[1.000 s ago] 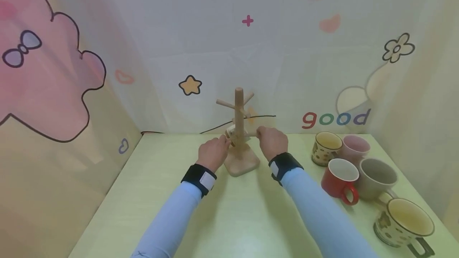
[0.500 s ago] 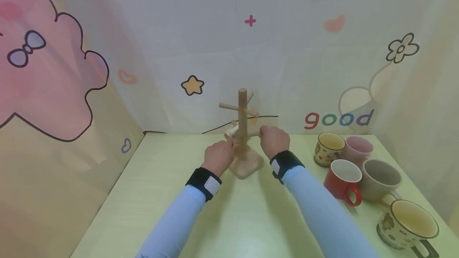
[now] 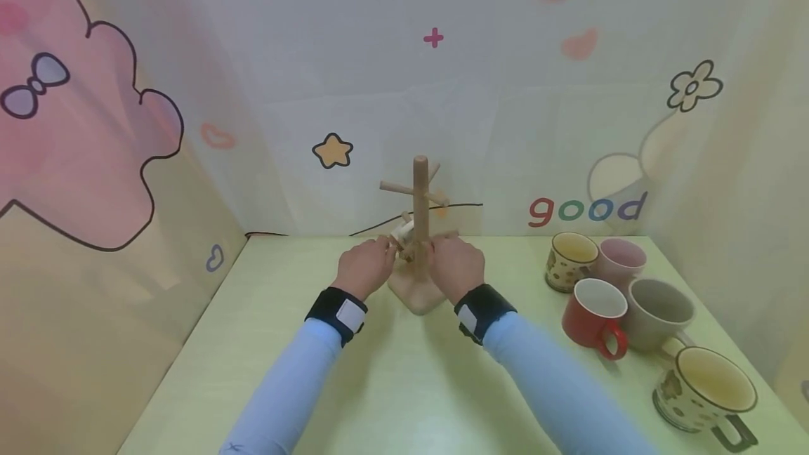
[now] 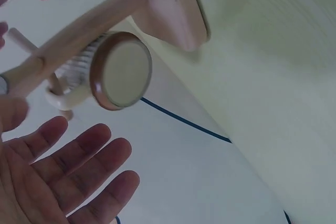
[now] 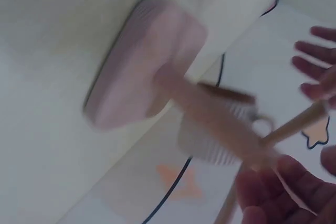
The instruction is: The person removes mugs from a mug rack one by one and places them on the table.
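A wooden mug tree [image 3: 421,195] stands at the back middle of the table, with bare upper pegs. A small ribbed pale mug [image 4: 125,72] with a brown edge hangs by its handle on a lower peg, tilted sideways. My left hand [image 3: 363,269] is just left of the mug; in the left wrist view its fingers [image 4: 89,153] are spread loosely and hold nothing. My right hand [image 3: 456,269] is at the post, and in the right wrist view its fingertips [image 5: 262,179] grip the blurred wooden post.
On the right stand two cream patterned mugs, one at the back [image 3: 562,269] and one in front [image 3: 689,399]. A red mug [image 3: 590,318], a grey mug [image 3: 660,311] and a pink mug [image 3: 622,258] are grouped between them. A printed cloth [image 3: 379,76] hangs behind the table.
My right hand has left the lower right peg and moved left to the post. My left hand has drawn slightly away from the mug. The mug tree has turned a little.
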`<state>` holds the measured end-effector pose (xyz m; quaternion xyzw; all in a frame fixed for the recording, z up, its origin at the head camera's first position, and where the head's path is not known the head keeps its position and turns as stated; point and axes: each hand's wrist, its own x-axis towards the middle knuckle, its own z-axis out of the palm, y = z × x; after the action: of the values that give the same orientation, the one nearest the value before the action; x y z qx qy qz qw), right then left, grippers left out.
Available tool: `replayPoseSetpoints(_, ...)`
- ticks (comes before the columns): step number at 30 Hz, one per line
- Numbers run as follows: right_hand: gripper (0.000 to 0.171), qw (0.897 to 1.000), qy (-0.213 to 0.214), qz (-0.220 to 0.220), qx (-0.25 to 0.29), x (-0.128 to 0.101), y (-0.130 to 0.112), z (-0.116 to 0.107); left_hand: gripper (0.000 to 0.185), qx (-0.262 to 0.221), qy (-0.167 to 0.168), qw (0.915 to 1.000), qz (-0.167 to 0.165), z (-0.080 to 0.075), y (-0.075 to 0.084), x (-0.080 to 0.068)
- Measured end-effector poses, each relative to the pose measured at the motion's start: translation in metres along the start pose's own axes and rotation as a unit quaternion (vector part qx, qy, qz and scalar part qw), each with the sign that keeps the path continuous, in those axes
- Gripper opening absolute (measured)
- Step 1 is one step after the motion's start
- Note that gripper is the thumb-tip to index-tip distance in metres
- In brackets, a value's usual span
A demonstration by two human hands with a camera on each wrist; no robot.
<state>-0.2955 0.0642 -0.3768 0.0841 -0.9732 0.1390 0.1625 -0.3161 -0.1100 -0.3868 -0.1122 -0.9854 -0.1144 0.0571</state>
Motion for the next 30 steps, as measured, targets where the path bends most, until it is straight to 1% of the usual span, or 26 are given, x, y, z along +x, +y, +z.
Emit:
replayPoseSetpoints(3,0.049,0.999,-0.044,0.002,0.024,-0.001,-0.016,0.003,0.031,0.024,0.002,0.9997,-0.003,0.001,-0.007,0.001)
replayPoseSetpoints(5,0.053,0.997,-0.067,0.005,0.025,-0.001,-0.024,0.005,0.029,0.027,-0.003,0.9996,-0.005,0.001,-0.01,0.001)
replayPoseSetpoints(6,0.052,0.997,-0.071,0.004,0.022,0.0,-0.027,0.006,0.029,0.028,-0.005,0.9996,-0.006,0.001,-0.011,0.002)
replayPoseSetpoints(10,0.045,0.997,-0.071,0.016,0.012,0.002,-0.033,0.011,0.027,0.031,-0.008,0.9995,-0.007,0.001,-0.012,0.001)
replayPoseSetpoints(15,0.049,0.997,-0.069,0.028,0.006,0.005,-0.035,0.015,0.027,0.033,-0.002,0.9994,-0.005,0.001,-0.012,0.0)
replayPoseSetpoints(19,0.045,0.997,-0.067,0.027,-0.005,0.006,-0.033,0.014,0.027,0.037,0.0,0.9993,0.004,0.002,-0.009,0.004)
replayPoseSetpoints(24,0.043,0.998,-0.062,0.027,-0.016,0.003,-0.032,0.012,0.026,0.047,0.01,0.9988,0.008,0.002,-0.007,0.013)
replayPoseSetpoints(27,0.043,0.998,-0.058,0.022,-0.019,0.0,-0.031,0.012,0.027,0.056,0.029,0.9979,0.011,0.001,-0.008,0.021)
replayPoseSetpoints(30,0.042,0.998,-0.059,0.017,-0.024,-0.002,-0.031,0.013,0.032,0.064,0.038,0.9971,0.015,-0.001,-0.008,0.03)
